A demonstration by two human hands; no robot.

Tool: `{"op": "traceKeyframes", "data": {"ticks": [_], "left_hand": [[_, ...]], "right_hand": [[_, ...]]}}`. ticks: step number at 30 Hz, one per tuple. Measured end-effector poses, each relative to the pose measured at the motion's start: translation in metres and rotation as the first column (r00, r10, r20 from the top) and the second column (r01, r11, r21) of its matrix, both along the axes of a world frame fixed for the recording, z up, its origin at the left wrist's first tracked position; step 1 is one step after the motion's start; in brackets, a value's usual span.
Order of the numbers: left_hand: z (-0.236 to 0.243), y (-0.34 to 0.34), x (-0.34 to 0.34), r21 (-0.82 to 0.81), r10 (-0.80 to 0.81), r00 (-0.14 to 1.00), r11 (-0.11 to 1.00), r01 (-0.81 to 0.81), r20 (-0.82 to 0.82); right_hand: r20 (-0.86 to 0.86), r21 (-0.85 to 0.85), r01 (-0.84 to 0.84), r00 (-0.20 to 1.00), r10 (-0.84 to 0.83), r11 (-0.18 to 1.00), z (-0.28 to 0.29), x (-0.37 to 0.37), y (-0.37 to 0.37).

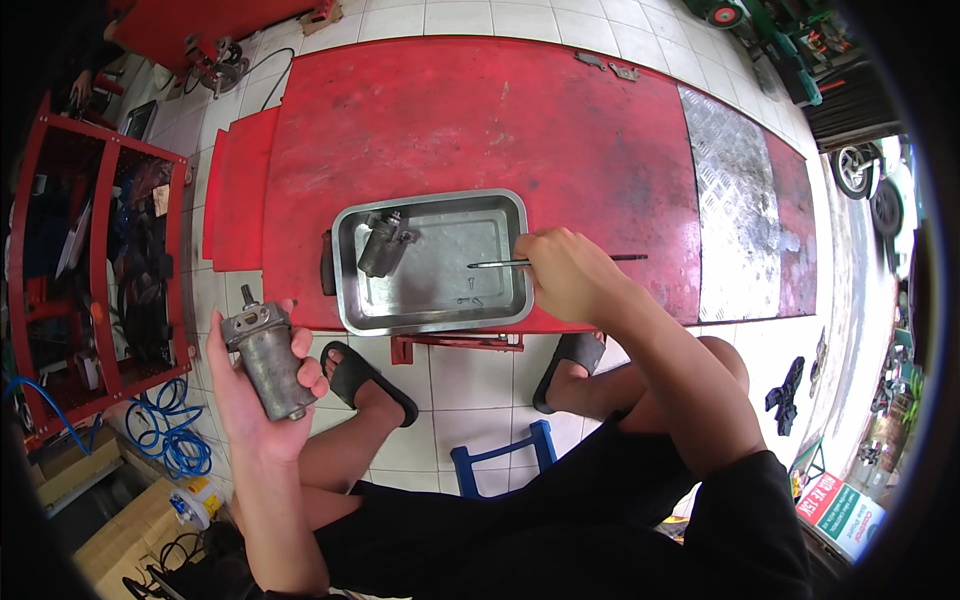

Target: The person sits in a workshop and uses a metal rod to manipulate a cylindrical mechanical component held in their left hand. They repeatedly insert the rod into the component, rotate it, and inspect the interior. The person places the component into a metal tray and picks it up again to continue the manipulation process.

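My left hand (255,415) is closed around a grey metal starter motor (270,365), a cylinder with a bracketed end and a short shaft pointing up. It is held left of the metal tray (432,325), beyond the table's near edge. My right hand (570,272) grips a slim dark rod (627,257) with a shiny front part, perhaps a thin brush; its tip is over the tray. Inside the tray, a second, smaller motor-like part (385,245) lies tilted at the left. Several small screws (469,300) lie towards the tray's near right.
The tray stands at the front edge of a red lift table (480,120) with a patterned metal plate (735,200). Two small metal parts (607,66) lie at its far edge. A red shelf rack (105,260), blue hose (170,430) and blue stool (503,455) are nearby.
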State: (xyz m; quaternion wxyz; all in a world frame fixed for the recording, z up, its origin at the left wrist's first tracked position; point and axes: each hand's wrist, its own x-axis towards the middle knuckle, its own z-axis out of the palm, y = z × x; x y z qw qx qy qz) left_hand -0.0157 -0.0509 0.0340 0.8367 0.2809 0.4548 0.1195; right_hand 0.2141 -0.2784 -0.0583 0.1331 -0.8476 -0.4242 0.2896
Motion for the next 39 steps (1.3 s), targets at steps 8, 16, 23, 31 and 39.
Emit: {"op": "traceKeyframes", "data": {"ticks": [8, 16, 23, 31, 39], "left_hand": [[0.012, 0.005, 0.002, -0.097, 0.056, 0.990, 0.994, -0.043, 0.133], [0.017, 0.019, -0.007, -0.164, 0.113, 0.971, 0.983, -0.079, 0.213], [0.024, 0.030, -0.008, -0.191, 0.178, 0.953, 0.973, -0.132, 0.245], [0.031, 0.041, -0.013, -0.219, 0.177, 0.934, 0.969, -0.111, 0.310], [0.039, 0.049, -0.017, -0.244, 0.202, 0.901, 0.963, -0.112, 0.383]], "right_hand": [[-0.134, 0.026, 0.221, 0.967, -0.215, 0.975, -0.058, -0.015, 0.022], [-0.189, 0.053, 0.314, 0.935, -0.299, 0.948, -0.076, -0.033, 0.048], [-0.101, 0.122, 0.367, 0.929, -0.356, 0.922, -0.099, -0.047, 0.126], [0.057, 0.056, 0.161, 0.985, -0.165, 0.985, -0.122, -0.031, 0.155], [0.190, -0.090, -0.053, 0.979, 0.069, 0.995, -0.058, 0.029, 0.149]]}}
